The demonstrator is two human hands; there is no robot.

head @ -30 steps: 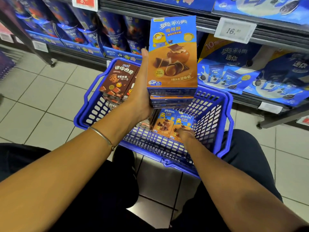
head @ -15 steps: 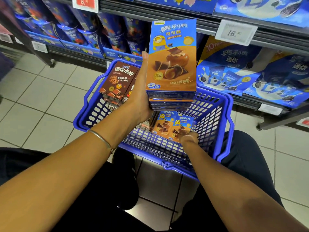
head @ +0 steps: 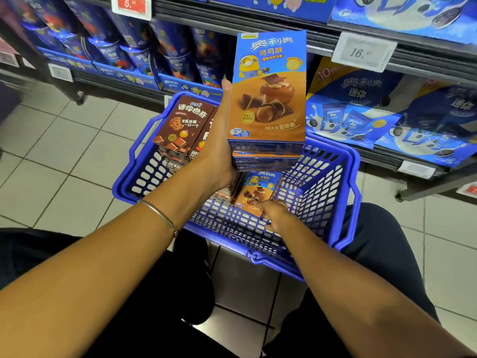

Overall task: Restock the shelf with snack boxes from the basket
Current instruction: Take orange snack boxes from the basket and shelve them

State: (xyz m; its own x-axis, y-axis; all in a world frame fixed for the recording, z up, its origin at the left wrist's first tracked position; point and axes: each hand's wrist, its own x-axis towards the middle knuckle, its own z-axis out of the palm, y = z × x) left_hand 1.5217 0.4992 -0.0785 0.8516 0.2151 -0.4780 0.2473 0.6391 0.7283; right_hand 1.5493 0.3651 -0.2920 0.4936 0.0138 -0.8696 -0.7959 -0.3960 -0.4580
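Several boxes are sitting stacked in your left hand (head: 219, 140): the thumb is running up the left side of the stack of orange-and-blue snack boxes (head: 268, 94), while the fingers are hidden underneath, so I cannot tell how they're lying. You're holding the stack above the blue basket (head: 346, 182), with the shelf (head: 232, 19) just beyond it. Your right hand (head: 273, 215) is reaching in below the stack, fingers curling onto the near end of one more orange box (head: 258, 189) lying in the basket. Risks, as I'm judging them: the stack is being braced from one side only, so tilting it or adding another box is likely sending the upper boxes sliding off to the right. The right-hand pinch is catching only an end, so that box may be slipping back. The brown boxes (head: 185, 127) leaning just left of your left hand could be getting knocked. Text: the top box is reading 奥利奥 可可酥, 100%, 3层外皮超酥脆. The brown boxes are reading 迷你曲奇, 一口一个. The blue bags (head: 361, 112) right of the stack are showing 奥利奥 迷你. The white tag (head: 364, 51) above them is showing 16.90, and the red tag (head: 131, 3) up left is showing 5, rest unreadable.
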